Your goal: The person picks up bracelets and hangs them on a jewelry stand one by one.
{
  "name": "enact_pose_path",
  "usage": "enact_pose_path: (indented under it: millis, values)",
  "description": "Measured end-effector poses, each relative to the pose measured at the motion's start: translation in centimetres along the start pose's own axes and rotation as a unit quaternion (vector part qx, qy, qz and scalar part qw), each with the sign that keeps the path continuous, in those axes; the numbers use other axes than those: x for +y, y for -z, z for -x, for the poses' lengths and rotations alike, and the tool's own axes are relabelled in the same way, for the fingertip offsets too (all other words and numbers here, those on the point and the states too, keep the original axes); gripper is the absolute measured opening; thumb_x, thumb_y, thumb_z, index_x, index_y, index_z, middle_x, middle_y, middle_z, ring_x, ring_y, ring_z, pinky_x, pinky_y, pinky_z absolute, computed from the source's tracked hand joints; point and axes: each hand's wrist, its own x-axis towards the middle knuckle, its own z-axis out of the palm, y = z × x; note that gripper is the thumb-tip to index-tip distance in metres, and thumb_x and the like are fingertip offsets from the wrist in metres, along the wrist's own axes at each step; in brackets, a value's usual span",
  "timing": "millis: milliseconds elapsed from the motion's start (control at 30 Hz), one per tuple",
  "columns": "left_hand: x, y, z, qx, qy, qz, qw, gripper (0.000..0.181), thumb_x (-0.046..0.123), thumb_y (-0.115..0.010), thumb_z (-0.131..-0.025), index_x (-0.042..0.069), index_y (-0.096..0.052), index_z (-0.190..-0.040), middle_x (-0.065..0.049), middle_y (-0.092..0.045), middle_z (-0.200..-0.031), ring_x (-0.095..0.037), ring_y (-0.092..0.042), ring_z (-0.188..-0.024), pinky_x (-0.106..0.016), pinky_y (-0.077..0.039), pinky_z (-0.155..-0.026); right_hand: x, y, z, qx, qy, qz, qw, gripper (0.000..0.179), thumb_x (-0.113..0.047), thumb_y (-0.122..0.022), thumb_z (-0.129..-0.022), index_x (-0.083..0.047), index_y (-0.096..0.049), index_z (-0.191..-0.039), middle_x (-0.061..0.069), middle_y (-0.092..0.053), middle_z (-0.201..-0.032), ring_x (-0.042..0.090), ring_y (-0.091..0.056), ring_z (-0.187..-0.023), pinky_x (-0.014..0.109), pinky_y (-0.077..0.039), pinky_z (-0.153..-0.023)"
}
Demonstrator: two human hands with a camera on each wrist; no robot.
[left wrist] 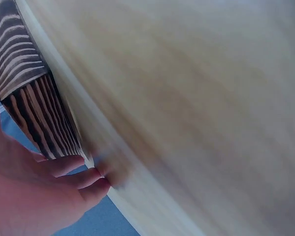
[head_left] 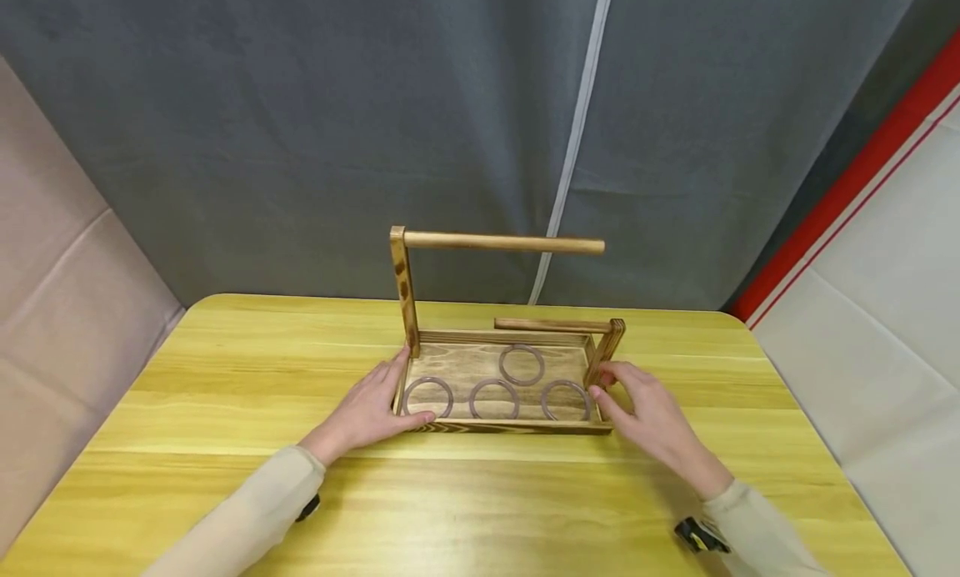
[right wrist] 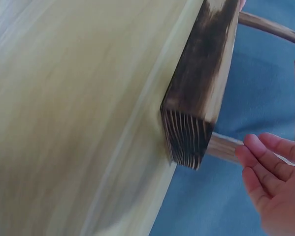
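Plainly, the wooden tray [head_left: 459,362] sat near the middle of the yellow table [head_left: 487,506], one long side facing the person at six o'clock. The left hand [head_left: 367,406] lay at the tray's eight o'clock corner, its fingers almost straight along the outside of the end wall and its thumb stretched over the front rim, touching the wood rather than curling round it. The right hand [head_left: 648,414] was at the tray's four o'clock, fingers loosely bent, the tips of thumb and forefinger by the foot of the short post [head_left: 606,350]; whether they pinched it, one could not tell.

That post rose at the tray's three o'clock, and from its top the short rod [head_left: 551,324] ran toward nine o'clock. At ten o'clock stood the tall post [head_left: 405,293], whose long rod [head_left: 502,242] reached toward three o'clock, high over the tray and ending in mid-air.

Four purplish rings lay inside: the back ring [head_left: 521,346] at one o'clock, then the left ring [head_left: 427,379] at eight, the middle ring [head_left: 493,382] at six and the right ring [head_left: 565,383] at four, these three along the front wall.

Beyond the table, a grey curtain [head_left: 300,143] hung at twelve o'clock, a padded panel [head_left: 75,252] stood at nine, and a red band [head_left: 855,181] slanted at two.
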Motion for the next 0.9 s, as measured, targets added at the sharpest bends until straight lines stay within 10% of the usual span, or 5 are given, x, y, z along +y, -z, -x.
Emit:
enact_pose_path:
  millis: [367,900]
  values:
    - [0.2,0.1,-0.1,-0.010,0.013,0.001,0.9999,0.113,0.074,-0.058,-0.079,0.008,-0.008,-0.156,-0.030,-0.025,-0.151,-0.047,-0.023,-0.138,-0.063,-0.023,-0.108,-1.1,-2.3,-1.1,-0.019,0.017,-0.005,0.9997,0.030,-0.017,-0.069,-0.089,-0.001,-0.064,-0.114,0.002,-0.063,-0.091,0.015,-0.057,-0.072,0.032,-0.049,-0.062]
    - [0.2,0.2,-0.1,-0.009,0.008,-0.027,0.9996,0.114,0.077,-0.054,-0.079,0.005,-0.009,-0.155,-0.031,-0.030,-0.148,-0.048,-0.027,-0.136,-0.064,-0.026,-0.106,-2.1,-4.4,-3.8,-0.058,-0.020,-0.056,0.9965,0.042,-0.026,-0.068,-0.091,-0.002,-0.061,-0.125,0.010,-0.064,-0.120,0.029,-0.060,-0.108,0.048,-0.051,-0.088]
